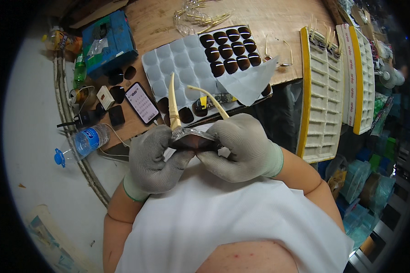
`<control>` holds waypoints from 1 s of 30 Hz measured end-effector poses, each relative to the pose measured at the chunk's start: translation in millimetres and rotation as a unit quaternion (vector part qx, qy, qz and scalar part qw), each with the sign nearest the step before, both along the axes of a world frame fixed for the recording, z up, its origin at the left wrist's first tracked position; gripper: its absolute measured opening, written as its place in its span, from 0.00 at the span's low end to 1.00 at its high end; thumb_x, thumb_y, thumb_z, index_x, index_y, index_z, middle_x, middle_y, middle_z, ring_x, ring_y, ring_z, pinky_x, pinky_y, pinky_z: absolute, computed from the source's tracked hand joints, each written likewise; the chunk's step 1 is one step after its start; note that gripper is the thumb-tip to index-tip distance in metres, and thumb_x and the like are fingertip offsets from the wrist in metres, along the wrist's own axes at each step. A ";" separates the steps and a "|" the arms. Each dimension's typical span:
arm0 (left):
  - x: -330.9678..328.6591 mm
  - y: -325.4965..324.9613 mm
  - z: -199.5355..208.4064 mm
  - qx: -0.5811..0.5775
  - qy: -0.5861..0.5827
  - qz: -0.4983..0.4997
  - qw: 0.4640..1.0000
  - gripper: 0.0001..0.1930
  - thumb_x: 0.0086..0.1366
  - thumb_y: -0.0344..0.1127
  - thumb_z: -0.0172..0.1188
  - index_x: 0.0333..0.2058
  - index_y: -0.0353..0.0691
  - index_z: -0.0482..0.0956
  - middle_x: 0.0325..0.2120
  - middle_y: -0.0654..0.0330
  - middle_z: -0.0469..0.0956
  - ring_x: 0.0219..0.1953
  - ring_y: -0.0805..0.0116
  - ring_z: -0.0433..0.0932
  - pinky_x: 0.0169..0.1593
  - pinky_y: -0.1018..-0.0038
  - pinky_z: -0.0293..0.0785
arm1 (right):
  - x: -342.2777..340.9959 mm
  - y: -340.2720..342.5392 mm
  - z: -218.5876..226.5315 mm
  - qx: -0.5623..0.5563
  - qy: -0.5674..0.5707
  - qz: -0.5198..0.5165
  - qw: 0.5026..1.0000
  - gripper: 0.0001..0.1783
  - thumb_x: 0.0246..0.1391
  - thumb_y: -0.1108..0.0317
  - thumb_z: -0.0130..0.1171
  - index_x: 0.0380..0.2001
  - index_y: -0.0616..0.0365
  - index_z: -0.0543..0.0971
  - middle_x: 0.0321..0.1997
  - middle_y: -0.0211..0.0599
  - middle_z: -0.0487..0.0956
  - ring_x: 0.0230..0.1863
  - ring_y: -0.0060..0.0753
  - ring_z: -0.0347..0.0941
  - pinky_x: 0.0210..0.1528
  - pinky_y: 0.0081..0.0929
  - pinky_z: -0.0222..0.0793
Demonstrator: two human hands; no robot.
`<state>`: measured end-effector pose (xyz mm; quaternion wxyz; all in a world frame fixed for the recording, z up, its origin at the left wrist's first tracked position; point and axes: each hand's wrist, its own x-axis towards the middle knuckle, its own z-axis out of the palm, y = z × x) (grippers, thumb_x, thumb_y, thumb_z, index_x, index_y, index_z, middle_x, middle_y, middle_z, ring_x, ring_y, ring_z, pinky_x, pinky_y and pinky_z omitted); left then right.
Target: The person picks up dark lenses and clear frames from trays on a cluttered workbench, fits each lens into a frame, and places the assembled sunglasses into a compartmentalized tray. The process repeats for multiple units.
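A pair of sunglasses [193, 141] is held close to my body, over the white cloth on my lap. Its two cream-coloured temples point away from me. My left hand [154, 160], in a grey knitted glove, is closed on the left end of the front. The gloved right hand [239, 148] grips the other end, with thumb and fingers near the middle. Dark lens area shows between the hands; the fingers hide much of the rim. Just beyond lies a lens tray [175, 61] with brown lenses [231, 49] in its right part and a white sheet [250, 84] across its near corner.
A phone [142, 103], loose dark lenses [117, 115] and a blue box [108, 48] lie left on the wooden table [155, 18]. A plastic bottle [87, 141] is at the table's left edge. Clear frames [193, 20] lie far back. Yellow-edged slotted racks [323, 98] stand right.
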<state>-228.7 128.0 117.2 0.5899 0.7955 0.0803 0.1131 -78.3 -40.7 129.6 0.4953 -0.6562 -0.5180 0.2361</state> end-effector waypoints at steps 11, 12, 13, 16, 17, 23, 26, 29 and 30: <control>124.5 2.6 -9.4 0.035 -0.084 -0.099 0.991 0.14 0.54 0.36 0.69 0.40 0.40 0.84 0.72 0.38 0.56 0.72 0.42 0.60 0.68 0.56 0.61 | 85.4 -38.4 -13.6 -0.032 -0.109 -0.125 0.986 0.21 0.46 0.78 0.59 0.47 0.56 0.79 0.27 0.44 0.79 0.34 0.53 0.78 0.38 0.46 0.72; 135.5 1.7 -25.2 0.072 -0.100 -0.069 0.990 0.15 0.59 0.38 0.67 0.44 0.39 0.81 0.71 0.41 0.58 0.72 0.44 0.61 0.66 0.57 0.63 | 107.2 -54.8 -28.7 -0.049 -0.117 -0.192 0.973 0.21 0.45 0.79 0.59 0.46 0.55 0.80 0.27 0.43 0.80 0.34 0.50 0.78 0.38 0.45 0.72; 138.5 4.7 -38.6 0.076 -0.052 -0.023 0.995 0.16 0.62 0.38 0.65 0.46 0.38 0.79 0.70 0.42 0.60 0.71 0.46 0.62 0.66 0.58 0.63 | 133.3 -72.6 -40.3 -0.130 -0.134 -0.275 0.943 0.22 0.43 0.79 0.60 0.45 0.56 0.81 0.30 0.43 0.82 0.35 0.49 0.79 0.39 0.45 0.72; 162.4 36.8 -100.1 -0.022 0.095 0.148 0.984 0.21 0.66 0.39 0.63 0.54 0.35 0.75 0.68 0.42 0.63 0.68 0.48 0.67 0.65 0.61 0.65 | 219.2 -125.7 -111.3 -0.307 -0.325 -0.332 0.830 0.19 0.46 0.79 0.54 0.45 0.63 0.81 0.35 0.49 0.84 0.38 0.53 0.80 0.43 0.45 0.72; 184.3 59.4 -114.9 0.028 0.149 0.190 0.970 0.23 0.66 0.40 0.62 0.56 0.33 0.73 0.66 0.42 0.66 0.65 0.50 0.69 0.65 0.63 0.65 | 230.6 -129.2 -132.9 -0.360 -0.339 -0.311 0.812 0.20 0.47 0.77 0.54 0.46 0.63 0.80 0.38 0.46 0.84 0.41 0.49 0.81 0.48 0.43 0.72; 319.5 158.1 -232.2 0.135 0.365 0.332 0.859 0.25 0.64 0.44 0.62 0.50 0.27 0.76 0.46 0.47 0.79 0.45 0.56 0.80 0.49 0.68 0.77 | 256.4 -97.0 -228.2 -0.564 -0.311 -0.142 0.751 0.19 0.57 0.68 0.52 0.51 0.59 0.77 0.49 0.41 0.82 0.51 0.44 0.79 0.63 0.44 0.64; 331.7 173.7 -267.3 -0.117 0.428 0.327 0.834 0.17 0.62 0.41 0.64 0.40 0.31 0.79 0.35 0.51 0.80 0.29 0.61 0.80 0.34 0.68 0.78 | 265.0 -100.0 -224.1 -0.514 -0.356 -0.157 0.765 0.20 0.55 0.68 0.54 0.52 0.59 0.76 0.46 0.42 0.82 0.50 0.43 0.79 0.64 0.46 0.63; 335.3 176.1 -270.9 -0.212 0.375 0.336 0.837 0.07 0.62 0.34 0.63 0.29 0.38 0.77 0.23 0.57 0.76 0.20 0.66 0.73 0.23 0.69 0.72 | 265.3 -105.9 -195.9 -0.260 -0.417 -0.240 0.837 0.14 0.53 0.68 0.58 0.43 0.60 0.78 0.38 0.43 0.82 0.43 0.45 0.80 0.55 0.46 0.69; 333.2 183.1 -266.7 -0.260 0.348 0.345 0.832 0.07 0.63 0.34 0.64 0.29 0.39 0.77 0.24 0.59 0.76 0.21 0.67 0.73 0.24 0.72 0.72 | 258.5 -107.8 -186.7 -0.262 -0.362 -0.227 0.866 0.12 0.52 0.68 0.60 0.40 0.60 0.78 0.36 0.44 0.81 0.41 0.47 0.79 0.52 0.46 0.70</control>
